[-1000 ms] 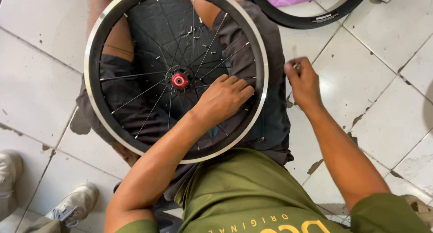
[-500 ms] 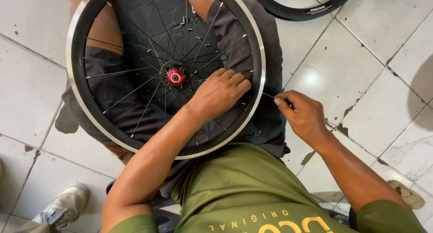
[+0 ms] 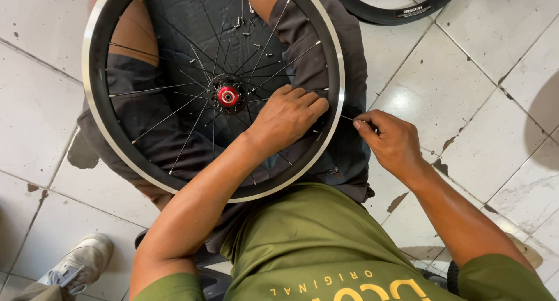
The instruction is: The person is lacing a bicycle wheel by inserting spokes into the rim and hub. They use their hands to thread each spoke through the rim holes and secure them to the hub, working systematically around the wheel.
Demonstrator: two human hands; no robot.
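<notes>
Hand, left (image 3: 289, 117), lay among spokes w/ fingers curled, touching the rim's (image 3: 93, 91) inner side. Right hand (image 3: 391, 141) pinched a thin spoke (image 3: 347, 118) just outside rim. Wheel rested on person's lap, red hub (image 3: 227, 95) at centre; tyre (image 3: 396, 13) on tiled floor (image 3: 466, 91) beyond.

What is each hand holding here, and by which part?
Right hand pinches a thin spoke by its outer end, outside the rim. Left hand rests among the spokes; grip unclear.

Stained white floor tiles (image 3: 512, 74), dark grout
</notes>
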